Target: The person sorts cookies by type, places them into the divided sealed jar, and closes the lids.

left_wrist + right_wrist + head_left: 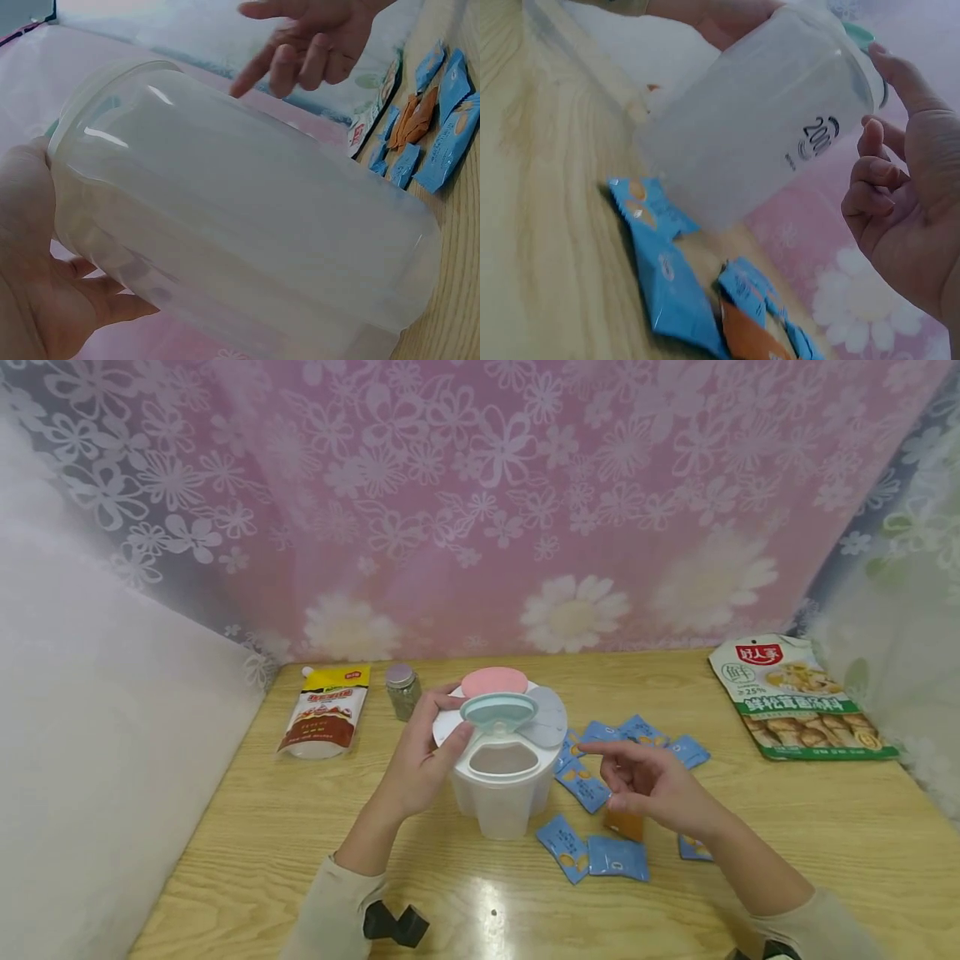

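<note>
A clear plastic storage container [504,814] with a white lid stands on the table, its lid carrying pink, grey-blue and teal flaps. The teal flap [498,712] is raised over a front opening [504,759]. My left hand [420,764] grips the lid's left side, thumb near the teal flap and fingers behind the rim. To the right of the lid, my right hand [660,785] hovers with its index finger extended and the others loosely bent, holding nothing. In the right wrist view, that index fingertip overlaps the lid's edge by the teal flap [859,36].
Several blue sachets [583,785] and an orange sachet [625,824] lie right of the container. A spouted pouch [327,714] and a small glass jar [403,693] are at the back left. A large food packet [802,702] lies at the back right. Floral curtain behind.
</note>
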`<state>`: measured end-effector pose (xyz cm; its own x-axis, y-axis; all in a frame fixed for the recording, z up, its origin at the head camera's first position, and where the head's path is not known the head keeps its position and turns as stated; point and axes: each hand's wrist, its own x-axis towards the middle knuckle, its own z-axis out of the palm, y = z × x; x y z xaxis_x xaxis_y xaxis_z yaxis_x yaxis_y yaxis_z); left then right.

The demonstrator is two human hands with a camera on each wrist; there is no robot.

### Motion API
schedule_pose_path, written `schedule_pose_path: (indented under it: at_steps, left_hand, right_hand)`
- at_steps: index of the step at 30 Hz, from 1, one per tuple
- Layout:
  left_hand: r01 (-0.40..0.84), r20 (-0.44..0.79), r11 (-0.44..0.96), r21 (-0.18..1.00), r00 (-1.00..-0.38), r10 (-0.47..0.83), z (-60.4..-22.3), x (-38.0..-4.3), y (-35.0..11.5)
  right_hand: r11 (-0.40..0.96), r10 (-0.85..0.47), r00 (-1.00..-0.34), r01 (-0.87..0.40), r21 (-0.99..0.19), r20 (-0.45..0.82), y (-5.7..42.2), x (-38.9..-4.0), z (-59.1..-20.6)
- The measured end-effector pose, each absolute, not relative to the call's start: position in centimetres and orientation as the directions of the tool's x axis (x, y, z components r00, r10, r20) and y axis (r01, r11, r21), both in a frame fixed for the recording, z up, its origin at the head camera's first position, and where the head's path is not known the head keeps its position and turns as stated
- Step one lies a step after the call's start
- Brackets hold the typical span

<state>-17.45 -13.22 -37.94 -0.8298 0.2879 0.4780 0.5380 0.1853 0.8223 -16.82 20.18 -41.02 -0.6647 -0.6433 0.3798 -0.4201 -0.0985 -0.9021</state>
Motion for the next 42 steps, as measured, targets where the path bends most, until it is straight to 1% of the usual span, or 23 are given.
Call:
schedule_pose_path:
  at_steps: [2, 6, 12, 14, 19, 22, 24, 30, 36, 42]
  left_hand:
    - [0.542, 0.483, 0.187, 0.819, -0.829, 0.283, -37.8, -17.5, -13.2]
    - [0.555, 0.498, 0.190, 0.810, -0.822, 0.277, -37.6, -17.5, -13.3]
    - [0.556, 0.503, 0.167, 0.814, -0.819, 0.275, -37.5, -17.5, -13.2]
    - [0.545, 0.492, 0.161, 0.823, -0.825, 0.277, -37.6, -17.5, -13.1]
    - [0.514, 0.459, 0.158, 0.843, -0.841, 0.288, -37.8, -17.2, -13.0]
    - [0.513, 0.457, 0.159, 0.843, -0.841, 0.290, -38.0, -17.2, -12.9]
    - [0.515, 0.458, 0.162, 0.842, -0.840, 0.292, -38.0, -17.2, -13.0]
    - [0.510, 0.449, 0.171, 0.843, -0.842, 0.301, -38.0, -17.3, -13.2]
    - [0.505, 0.444, 0.182, 0.844, -0.847, 0.292, -37.9, -17.1, -13.3]
    - [0.489, 0.428, 0.182, 0.853, -0.856, 0.290, -38.0, -17.1, -13.5]
  right_hand:
    - [-0.087, -0.673, -0.651, -0.400, -0.912, 0.350, 20.7, -16.8, -41.4]
    - [0.014, -0.698, -0.667, -0.377, -0.926, 0.261, 21.9, -16.5, -42.1]
    - [0.126, -0.728, -0.652, -0.430, -0.894, 0.211, 23.1, -15.6, -43.5]
    - [0.134, -0.741, -0.641, -0.430, -0.893, 0.198, 23.4, -15.2, -44.0]
    - [0.131, -0.749, -0.640, -0.392, -0.910, 0.168, 24.3, -14.2, -45.0]
    - [0.137, -0.744, -0.653, -0.359, -0.923, 0.144, 24.7, -13.8, -45.8]
    - [0.179, -0.732, -0.673, -0.346, -0.921, 0.110, 24.8, -13.6, -46.3]
    - [0.387, -0.688, -0.725, -0.416, -0.823, 0.043, 24.5, -13.4, -47.5]
    - [0.465, -0.667, -0.745, -0.425, -0.776, 0.008, 23.7, -13.6, -47.1]
    - [0.573, -0.634, -0.773, -0.450, -0.685, -0.023, 23.1, -13.6, -46.1]
